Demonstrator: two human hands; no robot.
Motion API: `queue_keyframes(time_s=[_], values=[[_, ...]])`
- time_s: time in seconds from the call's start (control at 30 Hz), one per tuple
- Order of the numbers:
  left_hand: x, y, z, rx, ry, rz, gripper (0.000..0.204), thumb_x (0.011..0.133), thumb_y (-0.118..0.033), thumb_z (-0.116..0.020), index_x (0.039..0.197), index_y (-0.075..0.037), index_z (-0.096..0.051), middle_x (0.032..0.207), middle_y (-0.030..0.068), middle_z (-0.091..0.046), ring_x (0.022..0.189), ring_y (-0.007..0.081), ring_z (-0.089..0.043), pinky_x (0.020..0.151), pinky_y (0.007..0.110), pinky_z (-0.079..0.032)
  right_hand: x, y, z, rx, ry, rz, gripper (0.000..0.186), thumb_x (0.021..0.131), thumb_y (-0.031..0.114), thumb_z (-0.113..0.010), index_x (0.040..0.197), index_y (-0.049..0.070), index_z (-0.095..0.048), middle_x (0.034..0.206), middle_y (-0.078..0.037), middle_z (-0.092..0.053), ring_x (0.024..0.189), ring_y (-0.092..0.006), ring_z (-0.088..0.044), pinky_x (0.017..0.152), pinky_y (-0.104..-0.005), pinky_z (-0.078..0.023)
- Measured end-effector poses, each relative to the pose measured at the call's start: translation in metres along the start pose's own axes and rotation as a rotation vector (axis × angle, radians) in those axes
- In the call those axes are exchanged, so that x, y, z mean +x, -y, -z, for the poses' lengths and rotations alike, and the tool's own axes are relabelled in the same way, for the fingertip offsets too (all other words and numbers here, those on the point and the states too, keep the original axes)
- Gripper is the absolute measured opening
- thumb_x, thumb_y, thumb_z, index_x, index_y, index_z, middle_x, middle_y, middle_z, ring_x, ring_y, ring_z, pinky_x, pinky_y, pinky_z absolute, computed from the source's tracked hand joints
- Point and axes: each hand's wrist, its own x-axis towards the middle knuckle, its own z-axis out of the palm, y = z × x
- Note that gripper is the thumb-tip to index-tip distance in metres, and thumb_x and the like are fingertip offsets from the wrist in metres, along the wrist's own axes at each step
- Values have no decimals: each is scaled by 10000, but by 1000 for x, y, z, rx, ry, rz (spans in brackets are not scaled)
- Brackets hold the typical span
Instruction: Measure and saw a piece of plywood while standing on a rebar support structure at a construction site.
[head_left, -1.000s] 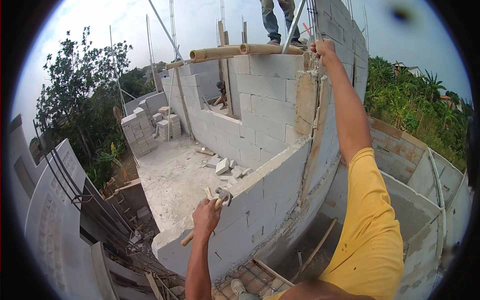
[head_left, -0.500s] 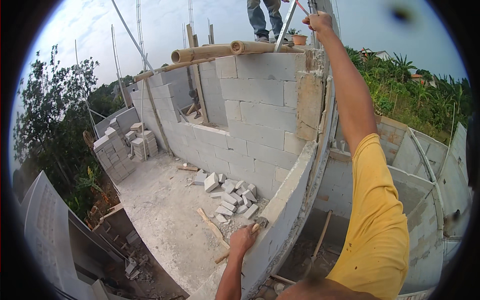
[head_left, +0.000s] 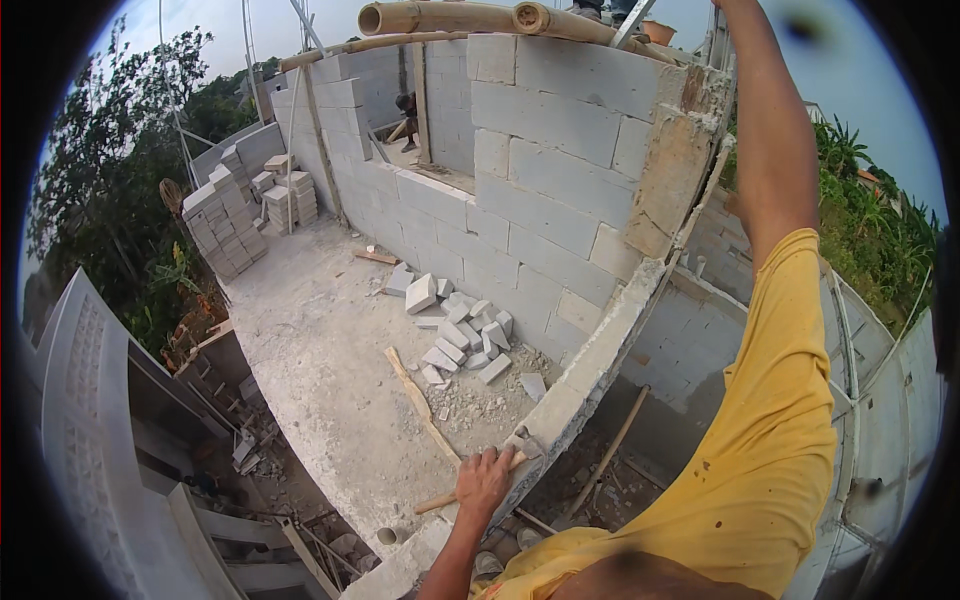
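My left hand [head_left: 483, 480] is closed round the wooden handle of a hammer [head_left: 526, 441]. It rests on the top of a low block wall [head_left: 575, 385], with the hammer's metal head lying on the wall's edge. My right arm, in a yellow sleeve, stretches up along the corner column [head_left: 660, 170]. Only a sliver of my right hand [head_left: 733, 3] shows at the upper rim, beside upright metal bars [head_left: 718, 40]; its fingers are cut off.
Broken light blocks [head_left: 465, 330] lie on the dusty concrete slab [head_left: 320, 350], near a wooden stick [head_left: 422, 405]. Block stacks [head_left: 222, 225] stand far left. Bamboo poles [head_left: 440, 17] top the wall. The slab drops off at left; a deep space lies right. Another person [head_left: 408, 118] crouches beyond the opening.
The view has tilted down and my body has leaned forward. My right hand has passed mostly out of the top of the picture. My left hand still holds the hammer on the wall.
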Motion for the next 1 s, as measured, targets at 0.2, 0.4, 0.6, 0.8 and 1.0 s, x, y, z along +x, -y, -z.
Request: queue_keyframes(time_s=[0.2, 0.4, 0.6, 0.8, 1.0], values=[[0, 0, -5, 34, -11, 2, 379, 861, -212, -684, 1240, -227, -675, 992, 45, -656, 878, 260, -673, 737, 421, -534, -4, -5, -30, 43, 43, 47, 323, 1011, 143, -633, 1274, -44, -614, 969, -120, -778, 754, -106, -702, 609, -245, -516], [1, -1, -7, 65, 30, 41, 470, 787, -222, -746, 1252, -253, -684, 1054, 22, -680, 941, 244, -685, 777, 404, -549, -24, -21, -55, 105, 109, 99, 358, 1005, 150, -647, 1308, -38, -610, 984, -105, -780, 773, -101, -703, 629, -243, -519], [1, -2, -8, 62, 6, 50, 446, 802, -223, -738, 1243, -256, -682, 1059, 14, -675, 935, 232, -676, 777, 399, -545, -182, -38, -53, 310, 527, 137, 395, 999, 157, -661, 1342, -32, -606, 999, -90, -782, 791, -96, -705, 649, -241, -522], [0, -2, -10, 81, 15, 34, 471, 799, -233, -750, 1264, -253, -676, 1077, 18, -663, 922, 224, -667, 771, 393, -533, -483, -96, 26, 212, 1212, -76, 603, 971, 334, -750, 1459, 35, -561, 824, -43, -726, 729, -90, -643, 693, -267, -532], [2, -2, -10, 98, -49, -7, 441, 813, -245, -752, 1248, -249, -684, 1011, 14, -639, 896, 213, -657, 727, 388, -523, -680, -92, 103, 382, 593, -1258, 627, 983, 248, -732, 1508, 16, -480, 971, -40, -740, 771, -87, -652, 667, -246, -513]])
